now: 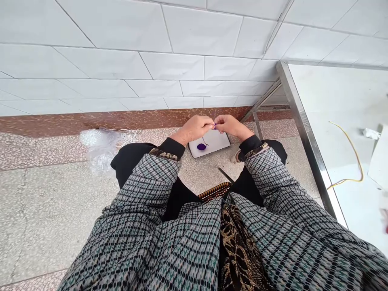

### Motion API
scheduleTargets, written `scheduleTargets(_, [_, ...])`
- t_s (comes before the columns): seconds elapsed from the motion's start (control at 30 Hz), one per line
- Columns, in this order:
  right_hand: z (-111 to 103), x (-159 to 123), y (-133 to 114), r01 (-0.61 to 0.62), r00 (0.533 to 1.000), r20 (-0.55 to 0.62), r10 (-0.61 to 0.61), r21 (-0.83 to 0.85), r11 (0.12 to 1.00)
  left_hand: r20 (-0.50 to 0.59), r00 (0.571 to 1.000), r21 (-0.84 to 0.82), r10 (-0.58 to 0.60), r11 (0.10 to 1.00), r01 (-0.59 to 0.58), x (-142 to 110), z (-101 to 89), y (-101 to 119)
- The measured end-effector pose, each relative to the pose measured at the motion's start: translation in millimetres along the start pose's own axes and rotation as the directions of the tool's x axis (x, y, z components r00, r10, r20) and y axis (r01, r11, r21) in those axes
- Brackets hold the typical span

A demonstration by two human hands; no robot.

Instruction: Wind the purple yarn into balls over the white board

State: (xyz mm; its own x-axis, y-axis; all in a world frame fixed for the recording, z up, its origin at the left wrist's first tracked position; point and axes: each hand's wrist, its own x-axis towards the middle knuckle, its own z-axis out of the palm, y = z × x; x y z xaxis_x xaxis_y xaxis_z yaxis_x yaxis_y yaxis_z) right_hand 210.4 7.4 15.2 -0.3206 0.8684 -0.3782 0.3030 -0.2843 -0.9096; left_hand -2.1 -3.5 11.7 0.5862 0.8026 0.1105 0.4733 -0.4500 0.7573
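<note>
My left hand point(197, 127) and my right hand point(232, 124) meet fingertip to fingertip in front of my knees. Both are closed in a pinch on a small purple piece point(215, 126), too small for me to name and partly covered by the fingers. Below them lies a white board point(216, 144) with a dark edge. On it rests a dark purple oval point(201, 146), with a thin dark strand point(205, 142) beside it rising toward the hands. Whether the strand joins the pinched piece I cannot tell.
Clear plastic bags point(101, 155) with white cord point(129, 136) lie on the speckled floor at left. A metal-framed table point(306, 133) stands close at right, bearing a yellow wire point(353, 145). A thin dark bar point(226, 175) is near my feet. A tiled wall point(172, 66) rises ahead.
</note>
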Motion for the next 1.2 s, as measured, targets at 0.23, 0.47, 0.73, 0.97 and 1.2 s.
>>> scheduleTargets(0.23, [-3, -5, -3, 0.114, 0.981, 0.111, -0.161, 0.347, 0.931, -0.012, 0.99, 0.05, -0.138, 0.989, 0.139, 0, 0.5, -7])
scheduleTargets(0.47, [5, 0, -6, 0.044, 0.989, -0.137, -0.054, -0.069, 0.997, 0.169, 0.985, -0.04, 0.032, 0.999, -0.025, -2, 8.0, 9])
scheduleTargets(0.73, [-5, -9, -5, 0.098, 0.968, 0.193, -0.162, 0.306, 0.947, -0.127, 0.976, 0.061, -0.177, 0.981, 0.186, 1, -4.5, -11])
scheduleTargets(0.97, [-2, -2, -8, 0.139, 0.987, -0.121, -0.106, 0.309, 0.941, 0.23, 0.973, -0.027, 0.036, 0.999, -0.031, 1, 10.6, 3])
scheduleTargets(1.2, [-2, -6, -9, -0.037, 0.999, 0.026, 0.038, -0.042, 0.998, -0.019, 1.0, -0.009, -0.017, 1.0, 0.017, 0, -9.5, 7])
